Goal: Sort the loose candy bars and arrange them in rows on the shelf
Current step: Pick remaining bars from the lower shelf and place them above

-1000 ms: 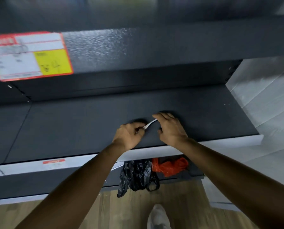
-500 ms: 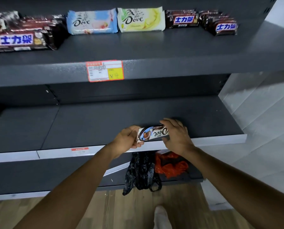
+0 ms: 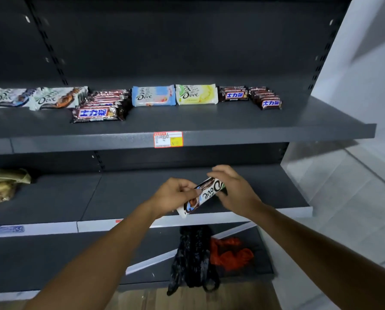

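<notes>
Mid-sort: one white-and-brown Dove bar (image 3: 206, 194) held tilted in the air over the front of the middle shelf (image 3: 119, 193), lower end pinched by the left hand (image 3: 175, 195), upper end among the loosely spread, blurred fingers of the right hand (image 3: 236, 193); grip there impossible to tell. Next, probably: up to the upper shelf (image 3: 231, 128), beside the matching white Dove bars (image 3: 37, 98) at far left, clear of the 士力架 stacks (image 3: 97, 110), blue Dove (image 3: 153, 96) and yellow Dove (image 3: 196, 95). Price tag (image 3: 168, 139) writing unreadable.

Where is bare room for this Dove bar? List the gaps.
Upper shelf: bare front strip and right end past the rightmost brown stack; back row crowded. Middle shelf: bare between the crumpled bag and the left hand holding the Dove bar.
</notes>
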Motion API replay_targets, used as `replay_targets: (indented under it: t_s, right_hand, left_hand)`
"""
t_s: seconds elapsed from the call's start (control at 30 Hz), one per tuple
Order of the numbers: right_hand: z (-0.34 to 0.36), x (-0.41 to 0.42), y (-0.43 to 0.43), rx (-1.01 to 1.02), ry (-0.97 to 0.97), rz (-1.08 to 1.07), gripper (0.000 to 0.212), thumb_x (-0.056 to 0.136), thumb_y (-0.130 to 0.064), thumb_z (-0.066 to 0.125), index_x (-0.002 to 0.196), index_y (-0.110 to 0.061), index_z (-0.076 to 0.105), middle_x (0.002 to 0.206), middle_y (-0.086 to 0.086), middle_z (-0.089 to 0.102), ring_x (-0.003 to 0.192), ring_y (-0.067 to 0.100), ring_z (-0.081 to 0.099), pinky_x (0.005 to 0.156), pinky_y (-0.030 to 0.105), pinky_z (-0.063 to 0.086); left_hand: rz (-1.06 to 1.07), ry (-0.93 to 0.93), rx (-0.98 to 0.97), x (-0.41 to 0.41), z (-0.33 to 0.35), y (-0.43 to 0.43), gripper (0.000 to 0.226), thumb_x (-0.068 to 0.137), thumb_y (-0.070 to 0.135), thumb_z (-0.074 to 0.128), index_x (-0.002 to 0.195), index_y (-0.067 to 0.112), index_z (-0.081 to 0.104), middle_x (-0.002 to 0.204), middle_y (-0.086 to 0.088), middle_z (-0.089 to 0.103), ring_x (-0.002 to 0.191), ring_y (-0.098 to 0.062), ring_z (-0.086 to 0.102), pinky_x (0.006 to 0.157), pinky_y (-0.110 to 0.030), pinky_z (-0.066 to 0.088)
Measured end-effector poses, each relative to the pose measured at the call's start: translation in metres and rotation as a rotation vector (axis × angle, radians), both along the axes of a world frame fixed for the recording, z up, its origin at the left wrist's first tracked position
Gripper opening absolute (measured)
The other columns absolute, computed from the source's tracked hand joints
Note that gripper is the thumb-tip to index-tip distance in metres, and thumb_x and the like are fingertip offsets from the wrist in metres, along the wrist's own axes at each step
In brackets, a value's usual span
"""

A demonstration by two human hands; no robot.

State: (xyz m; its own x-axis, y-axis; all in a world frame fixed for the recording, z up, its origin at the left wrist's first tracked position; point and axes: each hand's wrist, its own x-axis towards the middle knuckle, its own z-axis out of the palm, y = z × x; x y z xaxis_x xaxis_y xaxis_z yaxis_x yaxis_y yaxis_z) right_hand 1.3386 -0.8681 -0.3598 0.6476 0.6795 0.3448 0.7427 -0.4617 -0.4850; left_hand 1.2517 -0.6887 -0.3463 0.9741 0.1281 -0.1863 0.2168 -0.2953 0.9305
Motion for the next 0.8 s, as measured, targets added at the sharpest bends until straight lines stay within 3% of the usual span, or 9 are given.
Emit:
replay_targets:
  t_s: [0.13, 0.23, 0.3, 0.4, 0.53, 0.67, 0.8]
  right_hand:
    - [0.038, -0.008, 0.006, 0.033, -0.083, 0.015, 0.066, 0.075, 0.007, 0.058, 0.136, -0.015, 0.046, 0.144, 0.001, 0.037, 0.126, 0.017, 0.042, 0.104, 0.032, 0.04]
    - [0.063, -0.007, 0.011, 0.11, -0.046, -0.047, 0.079, 0.078, 0.005, 0.058, 0.146, -0.019, 0.025, 0.151, 0.0, 0.023, 0.134, 0.015, 0.032, 0.108, 0.03, 0.034]
    - [0.076, -0.002, 0.017, 0.173, 0.003, -0.089, 0.08, 0.081, -0.002, 0.061, 0.147, -0.019, 0.019, 0.148, 0.001, 0.025, 0.132, 0.014, 0.034, 0.106, 0.03, 0.036]
    - [0.089, 0.008, 0.029, 0.222, 0.057, -0.084, 0.072, 0.086, -0.018, 0.062, 0.146, -0.018, 0.022, 0.139, 0.001, 0.04, 0.118, 0.009, 0.045, 0.099, 0.032, 0.043]
    - [0.1, 0.019, 0.043, 0.167, 0.075, -0.024, 0.069, 0.08, -0.036, 0.068, 0.139, -0.022, 0.034, 0.131, -0.008, 0.045, 0.109, 0.001, 0.047, 0.093, 0.022, 0.042]
    - [0.109, 0.038, 0.059, 0.093, -0.029, 0.016, 0.057, 0.078, -0.031, 0.069, 0.128, -0.024, 0.045, 0.121, -0.005, 0.049, 0.104, 0.014, 0.053, 0.086, 0.035, 0.048]
    - [0.121, 0.057, 0.073, 0.061, -0.15, -0.008, 0.053, 0.083, -0.024, 0.063, 0.133, -0.019, 0.046, 0.124, -0.001, 0.05, 0.113, 0.017, 0.046, 0.093, 0.028, 0.04]
  left_hand:
    - [-0.015, -0.05, 0.043, -0.001, 0.033, -0.003, 0.008, 0.088, 0.018, 0.064, 0.086, 0.013, 0.069, 0.07, -0.005, 0.068, 0.062, -0.012, 0.06, 0.063, -0.023, 0.046]
    - [0.031, -0.096, -0.045, 0.003, 0.054, -0.002, 0.005, 0.088, 0.01, 0.063, 0.085, 0.01, 0.066, 0.07, -0.005, 0.069, 0.061, -0.012, 0.064, 0.064, -0.024, 0.051]
    - [0.083, -0.132, -0.079, 0.009, 0.066, 0.0, 0.004, 0.087, 0.007, 0.063, 0.085, 0.01, 0.064, 0.073, -0.006, 0.07, 0.065, -0.012, 0.065, 0.066, -0.025, 0.05]
    - [0.191, -0.183, -0.204, 0.019, 0.083, 0.003, 0.007, 0.087, 0.002, 0.062, 0.091, 0.007, 0.059, 0.081, -0.009, 0.07, 0.071, -0.015, 0.067, 0.065, -0.024, 0.052]
    - [0.308, -0.229, -0.415, 0.034, 0.101, 0.006, 0.019, 0.087, -0.005, 0.058, 0.105, 0.001, 0.054, 0.094, -0.014, 0.069, 0.079, -0.02, 0.07, 0.066, -0.025, 0.057]
    - [0.363, -0.268, -0.534, 0.05, 0.115, 0.015, 0.02, 0.087, -0.007, 0.056, 0.105, -0.001, 0.055, 0.096, -0.013, 0.07, 0.084, -0.021, 0.07, 0.069, -0.025, 0.057]
    - [0.446, -0.34, -0.562, 0.059, 0.125, 0.034, 0.017, 0.086, -0.008, 0.056, 0.101, 0.0, 0.056, 0.097, -0.014, 0.069, 0.086, -0.019, 0.069, 0.072, -0.026, 0.057]
